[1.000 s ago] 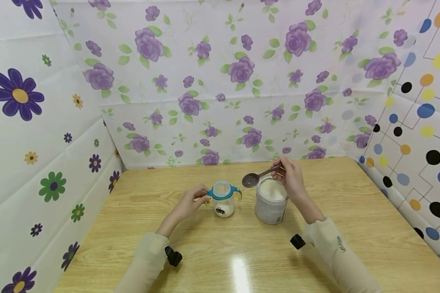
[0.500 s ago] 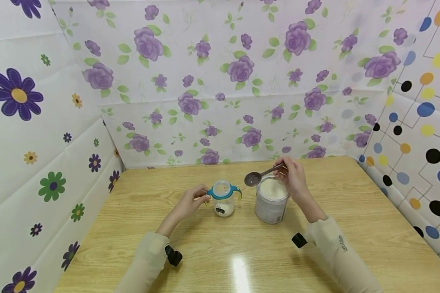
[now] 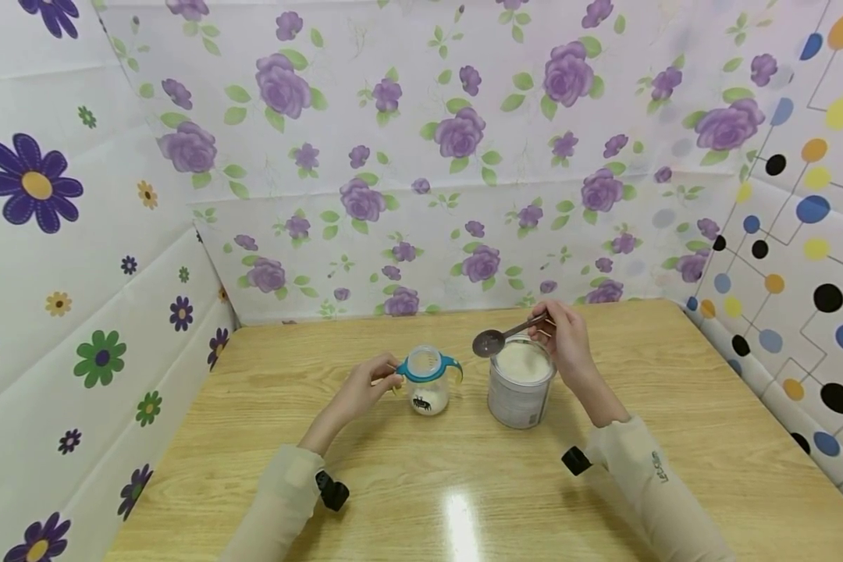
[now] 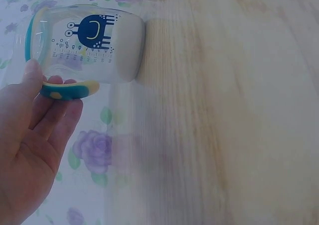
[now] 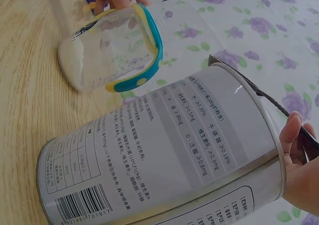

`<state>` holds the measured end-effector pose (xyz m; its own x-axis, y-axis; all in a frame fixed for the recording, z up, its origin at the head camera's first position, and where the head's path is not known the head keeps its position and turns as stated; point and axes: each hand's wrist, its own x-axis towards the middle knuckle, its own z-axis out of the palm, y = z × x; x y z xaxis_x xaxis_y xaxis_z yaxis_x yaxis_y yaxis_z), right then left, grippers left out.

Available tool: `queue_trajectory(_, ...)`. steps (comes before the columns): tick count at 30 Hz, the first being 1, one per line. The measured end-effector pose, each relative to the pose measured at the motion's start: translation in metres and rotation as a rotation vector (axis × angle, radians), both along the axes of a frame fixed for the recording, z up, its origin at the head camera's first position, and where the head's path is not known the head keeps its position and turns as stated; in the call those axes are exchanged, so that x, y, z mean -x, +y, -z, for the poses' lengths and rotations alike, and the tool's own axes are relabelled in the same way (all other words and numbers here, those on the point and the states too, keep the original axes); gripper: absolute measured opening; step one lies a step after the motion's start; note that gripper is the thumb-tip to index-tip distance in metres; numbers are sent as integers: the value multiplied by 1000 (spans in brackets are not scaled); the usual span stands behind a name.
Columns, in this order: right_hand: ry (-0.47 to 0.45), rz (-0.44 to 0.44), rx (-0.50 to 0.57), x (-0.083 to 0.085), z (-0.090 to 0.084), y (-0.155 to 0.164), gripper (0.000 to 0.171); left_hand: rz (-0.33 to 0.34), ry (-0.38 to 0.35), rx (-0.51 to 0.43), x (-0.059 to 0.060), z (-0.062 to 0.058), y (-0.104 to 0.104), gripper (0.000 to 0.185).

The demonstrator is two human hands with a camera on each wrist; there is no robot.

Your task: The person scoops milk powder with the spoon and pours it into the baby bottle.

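A clear baby bottle (image 3: 428,394) with a blue collar, two handles and a crab-like print stands on the table, white powder in its bottom. My left hand (image 3: 365,386) grips its left handle (image 4: 70,89). To its right is an open milk powder can (image 3: 518,402), filled high with pale powder (image 3: 523,363). My right hand (image 3: 565,339) pinches the handle of a dark brown spoon (image 3: 489,343), holding it over the can's left rim. The bowl faces up and shows only slight white residue. In the right wrist view the can (image 5: 164,150) hides most of the spoon.
The wooden table (image 3: 421,476) reaches back to a flowered sheet (image 3: 365,257). A daisy-print sheet (image 3: 105,312) rises on the left and a dotted one (image 3: 801,281) on the right. Bottle and can stand a small gap apart.
My right hand has drifted slightly right, carrying the spoon from beside the can to over its left rim. The left hand and bottle keep their place.
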<state>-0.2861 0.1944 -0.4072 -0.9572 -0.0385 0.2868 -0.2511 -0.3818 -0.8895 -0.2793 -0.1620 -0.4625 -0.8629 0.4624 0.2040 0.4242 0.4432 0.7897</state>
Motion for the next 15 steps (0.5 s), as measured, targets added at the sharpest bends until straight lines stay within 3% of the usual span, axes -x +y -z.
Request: queue_trajectory(15, -10, 25, 8, 1, 4, 6, 33, -21, -10, 10, 3, 5, 0, 9)
